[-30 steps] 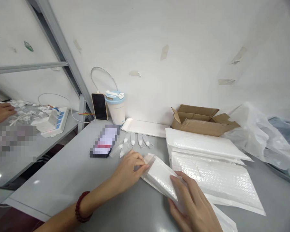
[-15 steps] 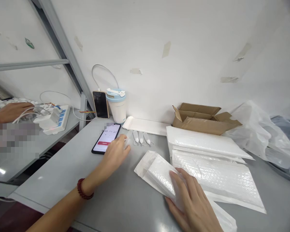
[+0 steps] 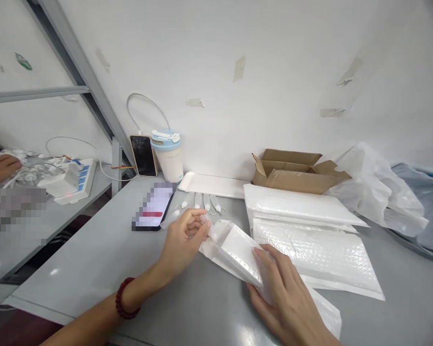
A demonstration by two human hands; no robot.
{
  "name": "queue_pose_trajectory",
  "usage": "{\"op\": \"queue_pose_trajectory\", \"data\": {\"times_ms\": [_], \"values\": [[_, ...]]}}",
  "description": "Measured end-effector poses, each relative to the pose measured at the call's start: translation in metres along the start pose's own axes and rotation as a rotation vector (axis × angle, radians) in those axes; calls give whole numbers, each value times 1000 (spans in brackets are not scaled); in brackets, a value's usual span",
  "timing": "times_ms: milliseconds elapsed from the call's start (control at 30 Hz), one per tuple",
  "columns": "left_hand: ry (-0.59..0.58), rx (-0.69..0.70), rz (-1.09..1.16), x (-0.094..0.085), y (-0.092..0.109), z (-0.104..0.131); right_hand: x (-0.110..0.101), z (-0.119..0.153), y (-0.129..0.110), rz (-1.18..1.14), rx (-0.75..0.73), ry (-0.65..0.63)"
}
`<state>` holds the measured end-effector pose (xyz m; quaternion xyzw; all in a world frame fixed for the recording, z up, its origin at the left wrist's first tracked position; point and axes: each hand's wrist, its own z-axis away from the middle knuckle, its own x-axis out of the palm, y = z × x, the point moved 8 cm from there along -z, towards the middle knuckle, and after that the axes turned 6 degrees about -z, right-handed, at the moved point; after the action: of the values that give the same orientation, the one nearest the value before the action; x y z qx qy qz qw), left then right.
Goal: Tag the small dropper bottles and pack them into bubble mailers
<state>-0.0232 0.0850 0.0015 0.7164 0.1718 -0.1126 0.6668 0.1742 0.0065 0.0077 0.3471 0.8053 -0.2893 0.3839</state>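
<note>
My left hand (image 3: 183,240) is closed in a pinch on a small translucent-and-white tube (image 3: 205,220), beside the near left end of a white bubble mailer (image 3: 240,250). That mailer has a box-shaped bulge and a loose flap at this end. My right hand (image 3: 286,293) grips the mailer from the right, thumb on the near side and fingers over the top. Several similar small white tubes (image 3: 206,201) with thin loops lie beyond my left hand. A phone (image 3: 153,214) with a lit screen lies beside them.
More bubble mailers (image 3: 310,245) are stacked on the right. Behind them stand an open cardboard box (image 3: 299,180) and a white plastic bag (image 3: 375,187). A cup (image 3: 169,158), a second phone (image 3: 144,156) and a white tray (image 3: 216,185) line the wall. Another person's hand (image 3: 2,169) is far left, near a power strip (image 3: 79,185).
My left hand has moved right and nearer, from the row of small tubes to the mailer's end, with a small tube in its fingers. My right hand still holds the mailer. The view has shifted slightly.
</note>
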Motion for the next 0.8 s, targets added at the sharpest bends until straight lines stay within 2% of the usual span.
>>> {"op": "queue_pose_trajectory", "data": {"times_ms": [200,300,433,567,633,700,733,800], "values": [[-123,-2,-5,25,-3,11,1,0,0,-22,15,-11],[-150,135,-109,27,4,10,2,1,1,-21,19,-17],[-176,357,-360,32,14,11,3,2,1,-19,22,-28],[-383,479,-437,50,21,21,2,0,-1,-28,7,-42],[-478,502,-441,53,25,23,2,0,-2,-26,3,-42],[-459,486,-457,44,26,16,1,-1,-2,-19,3,-39],[-403,461,-483,34,24,9,1,-1,-2,-16,4,-37],[-215,381,-620,6,15,-9,1,0,-2,-9,6,-38]]}}
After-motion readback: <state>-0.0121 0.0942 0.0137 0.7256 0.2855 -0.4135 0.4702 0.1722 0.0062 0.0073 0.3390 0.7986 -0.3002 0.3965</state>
